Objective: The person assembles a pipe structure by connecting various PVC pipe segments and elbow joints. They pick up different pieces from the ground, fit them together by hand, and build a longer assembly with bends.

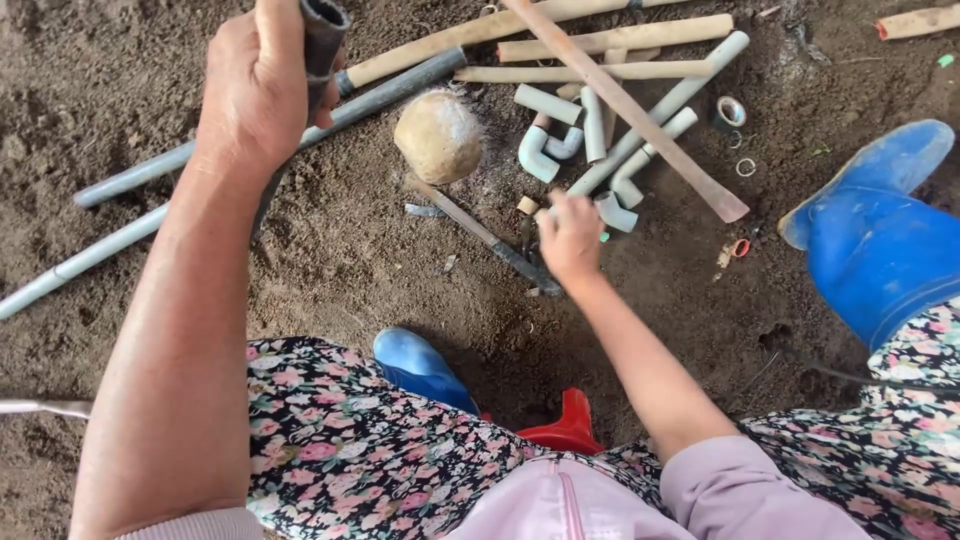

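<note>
I observe the left hand [258, 85] raised at the upper left of the view, its fingers wrapped tight around the end of a dark pipe [322, 45], whose open mouth shows just above the knuckles. The right hand [570, 238] is stretched down to the soil [330, 240] at centre, fingers curled together over the lower end of a cluster of pale grey pipe fittings [600, 150]; whether it actually pinches a piece I cannot tell, since the fingertips are hidden behind the back of the hand. A small tan-capped item [527, 205] lies just beside its thumb side. A dark flat tool [490, 240] lies slanted on the ground, its lower end touching or passing under that hand. A rounded tan stone [438, 136] sits near, up and to the left of the right hand. Two long grey pipes [110, 245] run diagonally across the left side, and several beige pipes [615, 38] lie along the top edge, crossed by a reddish wooden stick [640, 115]. A small metal ring [732, 111] rests to the right of the fittings. A blue boot [880, 230] occupies the right edge, another blue boot toe [415, 365] shows at lower centre beside a red object [570, 428], above floral fabric [350, 450].
</note>
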